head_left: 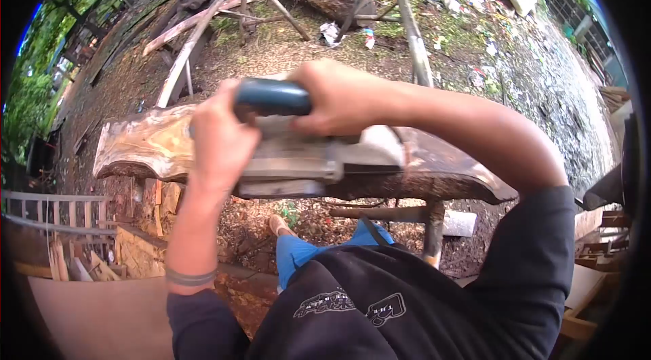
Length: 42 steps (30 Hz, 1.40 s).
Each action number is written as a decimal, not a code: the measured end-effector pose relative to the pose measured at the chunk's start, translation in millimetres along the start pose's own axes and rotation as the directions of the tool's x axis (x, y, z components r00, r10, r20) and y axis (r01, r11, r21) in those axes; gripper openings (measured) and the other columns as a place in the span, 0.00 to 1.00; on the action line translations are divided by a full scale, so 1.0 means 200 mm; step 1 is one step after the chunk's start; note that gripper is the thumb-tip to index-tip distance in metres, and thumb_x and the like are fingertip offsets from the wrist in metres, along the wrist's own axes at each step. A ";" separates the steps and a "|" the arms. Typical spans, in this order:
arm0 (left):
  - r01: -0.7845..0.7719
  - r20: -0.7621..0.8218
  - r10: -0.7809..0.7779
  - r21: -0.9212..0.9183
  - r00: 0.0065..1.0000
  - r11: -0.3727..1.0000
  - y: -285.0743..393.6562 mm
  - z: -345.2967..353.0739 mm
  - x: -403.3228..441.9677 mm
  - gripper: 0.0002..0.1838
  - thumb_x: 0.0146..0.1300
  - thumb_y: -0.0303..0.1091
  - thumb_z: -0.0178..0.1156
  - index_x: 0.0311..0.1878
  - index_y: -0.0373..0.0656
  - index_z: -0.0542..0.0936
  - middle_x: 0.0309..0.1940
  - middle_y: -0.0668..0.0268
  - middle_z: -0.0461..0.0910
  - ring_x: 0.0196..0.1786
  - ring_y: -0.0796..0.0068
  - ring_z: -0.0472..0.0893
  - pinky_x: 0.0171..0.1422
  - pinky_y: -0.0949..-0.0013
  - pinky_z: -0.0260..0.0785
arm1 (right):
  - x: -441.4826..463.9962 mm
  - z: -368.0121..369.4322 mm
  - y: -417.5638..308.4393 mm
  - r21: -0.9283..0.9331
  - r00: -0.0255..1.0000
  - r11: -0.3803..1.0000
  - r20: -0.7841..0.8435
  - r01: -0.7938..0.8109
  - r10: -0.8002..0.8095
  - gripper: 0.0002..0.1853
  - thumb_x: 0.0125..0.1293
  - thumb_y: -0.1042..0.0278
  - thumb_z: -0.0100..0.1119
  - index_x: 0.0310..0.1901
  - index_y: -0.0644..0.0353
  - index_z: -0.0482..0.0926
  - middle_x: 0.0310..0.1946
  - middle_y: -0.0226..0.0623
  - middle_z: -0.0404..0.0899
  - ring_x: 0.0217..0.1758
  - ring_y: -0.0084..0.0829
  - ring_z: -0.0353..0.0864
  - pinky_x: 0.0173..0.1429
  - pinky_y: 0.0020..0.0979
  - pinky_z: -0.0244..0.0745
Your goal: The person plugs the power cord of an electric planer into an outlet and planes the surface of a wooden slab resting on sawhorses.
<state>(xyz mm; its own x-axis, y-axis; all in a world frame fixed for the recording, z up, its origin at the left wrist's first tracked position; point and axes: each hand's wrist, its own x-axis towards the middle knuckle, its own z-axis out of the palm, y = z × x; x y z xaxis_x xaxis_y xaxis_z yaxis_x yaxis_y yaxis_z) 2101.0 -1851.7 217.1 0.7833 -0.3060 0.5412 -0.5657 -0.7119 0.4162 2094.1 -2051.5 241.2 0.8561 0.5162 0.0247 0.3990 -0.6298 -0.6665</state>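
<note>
A handheld power tool, which looks like a belt sander (291, 160), rests over a long wooden slab (146, 143) with a wavy bark edge. Motion blurs its grey metal body. My left hand (222, 131) is closed around the left end of the tool, its fingers partly hidden. Around the dark teal handle (272, 97) on top, my right hand (332, 97) is wrapped at the right end. A pale bag-like part (376, 148) sticks out to the right of the tool, over the slab.
Wooden poles (203, 38) form trestle-like frames behind the slab. A post (434, 231) stands below its right part, near a white cylinder (460, 224). At left are a ladder-like frame (74, 214) and cut wood pieces (139, 251). Wood chips and litter cover the ground.
</note>
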 end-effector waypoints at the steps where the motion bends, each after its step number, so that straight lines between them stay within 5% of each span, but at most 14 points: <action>1: -0.042 0.014 0.042 -0.021 0.999 0.999 0.12 0.09 -0.01 0.16 0.49 0.21 0.60 0.44 0.41 0.79 0.31 0.52 0.82 0.36 0.52 0.83 0.44 0.56 0.74 | -0.16 -0.07 0.04 -0.007 0.999 0.999 -0.008 -0.054 0.054 0.15 0.51 0.62 0.65 0.33 0.68 0.79 0.23 0.45 0.81 0.25 0.36 0.82 0.36 0.37 0.77; 4: -0.267 0.033 0.272 -0.109 0.962 0.957 0.47 0.33 -0.01 0.16 0.49 0.20 0.57 0.45 0.33 0.76 0.31 0.48 0.80 0.32 0.47 0.81 0.42 0.53 0.75 | -0.59 -0.23 0.15 0.065 0.949 0.947 0.002 -0.315 0.316 0.14 0.51 0.66 0.66 0.33 0.68 0.78 0.21 0.36 0.80 0.20 0.25 0.79 0.27 0.30 0.76; 6: -0.240 0.117 0.268 -0.208 0.956 0.948 0.65 0.50 -0.01 0.16 0.47 0.21 0.55 0.43 0.38 0.78 0.32 0.50 0.79 0.35 0.49 0.82 0.41 0.54 0.75 | -0.81 -0.31 0.19 0.138 0.950 0.944 -0.050 -0.301 0.310 0.14 0.49 0.68 0.66 0.35 0.69 0.77 0.21 0.35 0.79 0.21 0.20 0.78 0.26 0.26 0.76; 7: -0.268 0.211 0.301 -0.174 0.930 0.948 0.75 0.51 0.00 0.16 0.47 0.23 0.55 0.43 0.32 0.75 0.30 0.49 0.78 0.34 0.48 0.82 0.38 0.55 0.75 | -0.90 -0.33 0.23 0.036 0.967 0.975 -0.129 -0.218 0.221 0.16 0.48 0.67 0.66 0.36 0.68 0.77 0.23 0.35 0.79 0.24 0.20 0.76 0.31 0.28 0.76; 8: -0.303 0.148 0.341 -0.230 0.928 0.925 0.81 0.60 -0.01 0.15 0.48 0.24 0.55 0.42 0.30 0.74 0.30 0.50 0.78 0.33 0.51 0.82 0.36 0.58 0.77 | -0.97 -0.35 0.20 0.136 0.920 0.927 -0.135 -0.350 0.367 0.16 0.47 0.66 0.66 0.36 0.66 0.77 0.23 0.33 0.78 0.27 0.22 0.75 0.36 0.30 0.74; 10: -0.343 0.079 0.349 -0.085 0.934 0.935 0.94 0.63 -0.01 0.12 0.52 0.27 0.59 0.40 0.33 0.76 0.33 0.55 0.79 0.33 0.62 0.83 0.37 0.64 0.77 | -1.04 -0.36 0.18 -0.016 0.833 0.857 -0.246 -0.514 0.495 0.15 0.46 0.67 0.67 0.33 0.66 0.78 0.21 0.30 0.76 0.25 0.20 0.71 0.32 0.29 0.70; 16: -0.176 0.027 0.182 -0.149 0.983 0.973 0.73 0.58 -0.01 0.14 0.49 0.27 0.63 0.40 0.35 0.76 0.34 0.55 0.80 0.40 0.60 0.83 0.39 0.65 0.78 | -0.81 -0.22 0.10 -0.089 0.677 0.713 -0.414 -0.696 0.609 0.15 0.49 0.68 0.71 0.35 0.68 0.78 0.25 0.35 0.78 0.28 0.22 0.73 0.33 0.31 0.72; 27: 0.004 -0.112 -0.015 -0.095 0.994 0.995 -0.67 -0.21 0.07 0.15 0.51 0.21 0.59 0.44 0.32 0.75 0.31 0.52 0.79 0.32 0.53 0.84 0.36 0.60 0.80 | 0.66 0.24 -0.45 -0.090 0.926 0.924 -0.107 -0.371 0.361 0.12 0.53 0.68 0.66 0.31 0.67 0.76 0.20 0.30 0.74 0.22 0.20 0.72 0.27 0.28 0.69; 30: 0.043 -0.122 -0.048 -0.043 0.991 0.998 -1.14 -0.47 0.10 0.15 0.50 0.17 0.58 0.44 0.33 0.77 0.28 0.52 0.80 0.32 0.56 0.85 0.35 0.61 0.80 | 1.14 0.41 -0.56 -0.050 0.983 0.983 0.043 -0.176 0.178 0.14 0.55 0.66 0.66 0.35 0.69 0.75 0.20 0.32 0.74 0.20 0.21 0.72 0.25 0.28 0.69; 32: 0.060 -0.106 -0.061 -0.017 0.992 0.998 -1.49 -0.63 0.13 0.15 0.48 0.17 0.60 0.43 0.35 0.79 0.30 0.51 0.81 0.34 0.56 0.85 0.38 0.63 0.80 | 1.45 0.53 -0.73 0.039 0.981 0.985 0.106 -0.166 0.161 0.16 0.56 0.64 0.66 0.38 0.69 0.75 0.20 0.33 0.75 0.19 0.23 0.73 0.26 0.30 0.71; 35: 0.021 -0.216 -0.012 0.039 0.976 0.999 -1.95 -0.89 0.14 0.16 0.47 0.17 0.61 0.42 0.39 0.81 0.33 0.52 0.83 0.36 0.56 0.84 0.43 0.63 0.79 | 1.91 0.76 -0.81 0.024 0.972 0.974 0.055 0.226 -0.227 0.22 0.61 0.59 0.64 0.48 0.67 0.71 0.28 0.38 0.77 0.28 0.25 0.78 0.32 0.32 0.74; 36: 0.015 -0.232 -0.001 0.062 0.973 0.998 -2.09 -0.98 0.14 0.17 0.46 0.17 0.61 0.42 0.40 0.81 0.33 0.52 0.83 0.37 0.56 0.84 0.44 0.63 0.78 | 2.01 0.80 -0.89 0.162 0.982 0.982 0.146 0.093 -0.117 0.25 0.64 0.58 0.62 0.55 0.67 0.67 0.28 0.37 0.75 0.24 0.26 0.76 0.30 0.31 0.73; 39: 0.146 -0.229 -0.118 0.113 0.966 0.983 -2.39 -1.22 0.14 0.19 0.47 0.21 0.61 0.47 0.44 0.80 0.34 0.51 0.82 0.40 0.55 0.84 0.45 0.60 0.75 | 2.36 0.99 -1.03 0.244 0.945 0.932 0.121 0.267 -0.303 0.31 0.68 0.60 0.56 0.66 0.62 0.56 0.29 0.41 0.76 0.19 0.25 0.76 0.25 0.31 0.73; 42: 0.278 -0.279 -0.234 0.129 0.931 0.952 -2.67 -1.36 0.14 0.17 0.49 0.26 0.64 0.46 0.47 0.82 0.37 0.50 0.82 0.43 0.50 0.82 0.49 0.57 0.75 | 2.71 1.16 -1.11 0.129 0.870 0.865 0.031 0.484 -0.492 0.32 0.65 0.60 0.56 0.68 0.56 0.57 0.35 0.50 0.80 0.27 0.36 0.83 0.37 0.37 0.78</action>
<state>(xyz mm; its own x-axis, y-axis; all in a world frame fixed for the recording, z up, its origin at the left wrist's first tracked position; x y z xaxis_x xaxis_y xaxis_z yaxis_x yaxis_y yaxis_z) 2354.4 -1307.4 208.0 0.7898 0.0584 0.6106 -0.2876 -0.8440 0.4526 2392.5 -1497.7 230.1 0.5389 0.7766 0.3263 0.7175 -0.2202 -0.6608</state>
